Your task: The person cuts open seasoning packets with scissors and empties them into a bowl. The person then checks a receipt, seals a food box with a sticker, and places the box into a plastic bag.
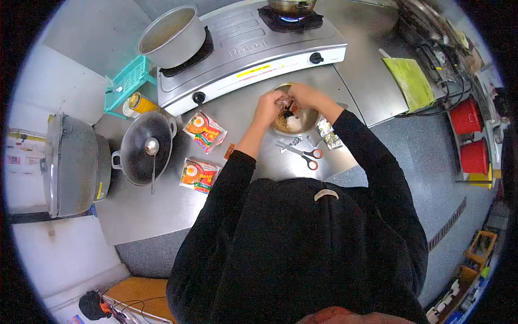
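My left hand (269, 106) and my right hand (303, 96) meet over a metal bowl (308, 120), fingers pinched on a small clear sachet (286, 101) with something reddish in or under it. Inside the bowl lie a white powder (294, 124), a dark patch and brownish bits. Just below the bowl rest scissors (305, 155) with black and orange handles, blades pointing up-left. Silvery sachet scraps (295, 141) lie between bowl and scissors. A patterned foil sachet (329, 134) sits under my right forearm. Two red instant noodle packets (205, 131) lie left of my left forearm.
Behind the bowl stands a two-burner gas stove (243, 48), with a large pot (171, 38) on its left burner and a pan (292, 6) over a lit flame. A wok (143, 148) holding a ladle (152, 148) is at left. A green cloth (409, 83) lies right.
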The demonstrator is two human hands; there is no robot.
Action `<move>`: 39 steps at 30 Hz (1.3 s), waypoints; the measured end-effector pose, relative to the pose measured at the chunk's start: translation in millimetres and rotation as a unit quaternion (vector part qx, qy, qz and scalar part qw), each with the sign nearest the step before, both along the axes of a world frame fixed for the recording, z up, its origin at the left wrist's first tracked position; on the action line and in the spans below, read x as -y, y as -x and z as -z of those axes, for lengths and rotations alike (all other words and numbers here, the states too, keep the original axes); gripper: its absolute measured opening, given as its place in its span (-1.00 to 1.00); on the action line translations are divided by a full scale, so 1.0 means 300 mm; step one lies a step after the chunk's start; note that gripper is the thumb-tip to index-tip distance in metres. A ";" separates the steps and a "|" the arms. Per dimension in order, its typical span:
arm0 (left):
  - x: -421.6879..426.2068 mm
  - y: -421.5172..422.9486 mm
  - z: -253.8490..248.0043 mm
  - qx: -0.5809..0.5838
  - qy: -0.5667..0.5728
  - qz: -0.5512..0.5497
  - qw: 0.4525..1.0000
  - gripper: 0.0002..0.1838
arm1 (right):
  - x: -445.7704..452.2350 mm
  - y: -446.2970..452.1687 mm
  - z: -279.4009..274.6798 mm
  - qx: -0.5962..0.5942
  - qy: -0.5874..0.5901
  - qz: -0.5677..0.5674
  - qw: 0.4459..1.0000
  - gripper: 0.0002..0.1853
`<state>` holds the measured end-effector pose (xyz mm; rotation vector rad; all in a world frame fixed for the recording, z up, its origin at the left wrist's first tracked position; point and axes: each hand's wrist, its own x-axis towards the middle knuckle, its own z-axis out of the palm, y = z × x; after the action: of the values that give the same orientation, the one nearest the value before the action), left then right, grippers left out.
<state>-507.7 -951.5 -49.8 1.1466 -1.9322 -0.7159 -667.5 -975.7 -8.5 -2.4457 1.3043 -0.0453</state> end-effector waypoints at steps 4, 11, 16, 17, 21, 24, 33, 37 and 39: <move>0.004 0.002 0.004 0.001 0.002 0.006 1.000 -0.82 | 0.014 0.001 0.046 -0.022 0.009 0.033 0.999 -0.68; -0.018 0.000 -0.049 0.005 0.006 0.014 1.000 -0.79 | -0.010 -0.011 0.000 -0.015 -0.003 0.045 0.999 -0.69; -0.017 -0.001 -0.039 -0.046 -0.003 0.024 0.999 -0.79 | 0.024 -0.008 0.052 -0.016 0.022 0.027 0.999 -0.71; -0.005 -0.002 -0.029 -0.028 -0.004 0.023 0.999 -0.82 | 0.035 -0.009 0.071 -0.015 0.030 0.027 0.999 -0.72; -0.001 -0.007 -0.025 -0.003 -0.023 0.041 0.999 -0.84 | 0.024 -0.011 0.067 -0.028 0.031 0.025 0.999 -0.74; 0.018 -0.006 0.005 0.009 -0.037 0.038 0.999 -0.83 | -0.006 -0.027 0.009 -0.072 -0.025 0.041 0.996 -0.75; 0.007 -0.016 -0.022 0.056 -0.016 0.058 0.997 -0.76 | 0.018 0.001 0.087 0.003 0.059 0.068 0.996 -0.77; -0.007 -0.009 -0.024 0.050 0.019 0.070 0.996 -0.76 | 0.018 -0.002 0.069 -0.007 0.080 0.034 0.996 -0.78; -0.009 -0.006 -0.030 0.027 0.031 0.068 0.997 -0.79 | 0.019 -0.003 0.059 -0.042 0.059 0.033 0.997 -0.80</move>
<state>-505.7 -948.7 -40.7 1.0131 -2.0790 -0.6969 -666.5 -981.4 -26.3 -2.5261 1.4567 -0.0385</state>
